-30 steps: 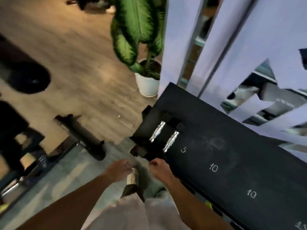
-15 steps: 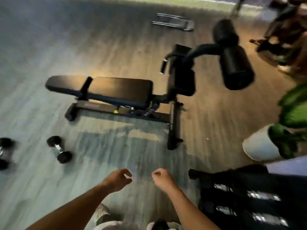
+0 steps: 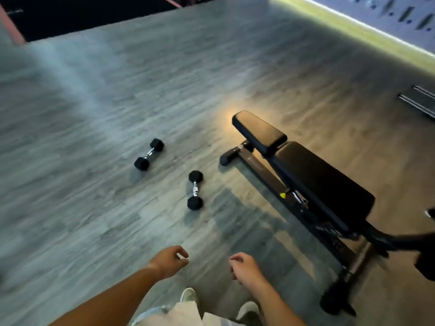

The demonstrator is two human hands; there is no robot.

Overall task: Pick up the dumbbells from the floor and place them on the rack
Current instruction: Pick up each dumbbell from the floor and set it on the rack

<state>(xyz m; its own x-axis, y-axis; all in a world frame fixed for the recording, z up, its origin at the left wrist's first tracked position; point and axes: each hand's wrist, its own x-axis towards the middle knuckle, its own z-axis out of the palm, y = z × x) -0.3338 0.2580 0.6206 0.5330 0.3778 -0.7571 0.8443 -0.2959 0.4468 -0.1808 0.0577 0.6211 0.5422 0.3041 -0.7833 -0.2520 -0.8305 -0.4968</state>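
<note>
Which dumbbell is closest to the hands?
The dumbbell beside the bench, pointing straight away from the person. The other dumbbell lies farther off, slanted.

Both bare forearms come up from the lower edge, left from 7 o'clock, right from 5 o'clock, converging toward 12. Left hand [image 3: 170, 261] loosely curled, fingers bent in, thumb nearly meeting the index tip, palm facing inward and down, nothing in it. Right hand [image 3: 244, 269] also loosely curled, knuckles up, fingers tucked toward 9 o'clock, empty. Hands sit level with each other, near but apart. Wrists straight. Below them at 6 o'clock, pale shorts and the toes of two light shoes.
</note>
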